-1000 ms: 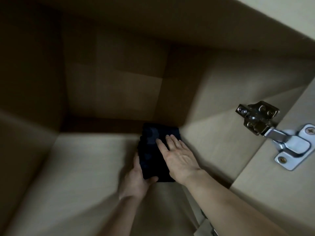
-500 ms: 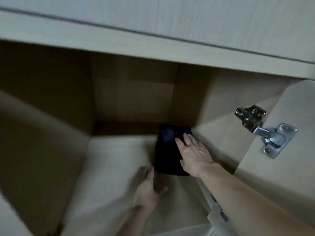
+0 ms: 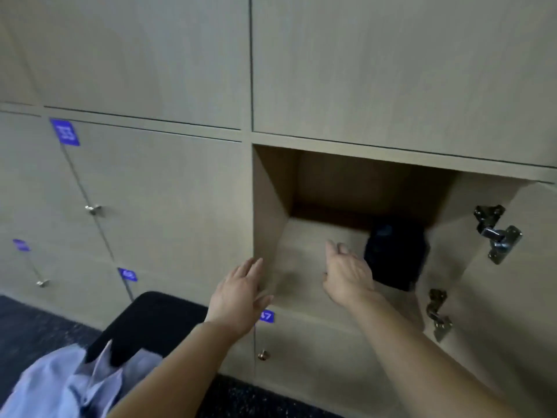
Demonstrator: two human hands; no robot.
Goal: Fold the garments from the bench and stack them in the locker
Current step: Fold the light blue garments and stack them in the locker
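The locker [image 3: 271, 200] stands open, the only one in a wall of pale wood doors. Deep in its right rear corner lies a folded dark garment [image 3: 394, 257]. Shadow and blur swallow its folds, and whether it is one piece or a stack cannot be told.

The right hand [image 3: 346, 273] is inside the mouth of the locker, just left of the dark garment. Its grip is slack, the fingers loosely spread and holding nothing. Its near edge overlaps the cloth in this view, so whether they touch cannot be told. The left hand [image 3: 238, 294] is at the locker's lower left front corner, fingers straight and together, its grip empty too. The fingertips are smeared by motion blur.

The open door [image 3: 536, 297] swings out at right and is cut off by the picture's edge. Two metal hinges [image 3: 497, 233] join it to the locker's right wall.

At lower left a black worktop [image 3: 156, 321] juts toward the lockers, partly hidden by the left forearm. A crumpled pale blue garment [image 3: 69, 384] lies on its near end and runs off the bottom corner. The blue number tags [image 3: 65, 131] on the shut doors are too blurred to read, and one is half hidden behind the left hand
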